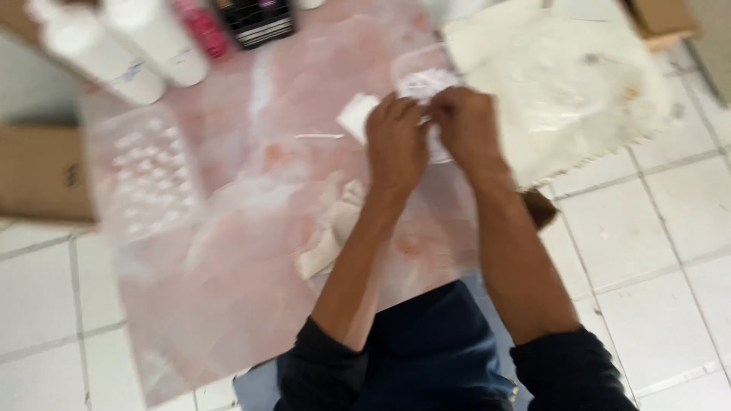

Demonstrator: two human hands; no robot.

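2 hands meet over a clear plastic container (pixel 415 65) w/ white bits inside: left hand (pixel 396 144) & right hand (pixel 466 125) both pinch sth small and white, too blurred to ID. Container sits on pink surface (pixel 251 228), near white cloth (pixel 563 84) and 2 white bottles (pixel 129 46), w/in easy reach.

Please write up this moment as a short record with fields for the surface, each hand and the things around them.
Surface: pink marbled board on a white tiled floor
Left hand: over a clear plastic container, fingers bent on something small; the picture is too blurred to name it
Right hand: close against the left hand, at the same small thing
Near the hands: white paper piece, thin white stick, crumpled cloth
Further off: two white bottles, clear blister tray, frayed white cloth, cardboard box
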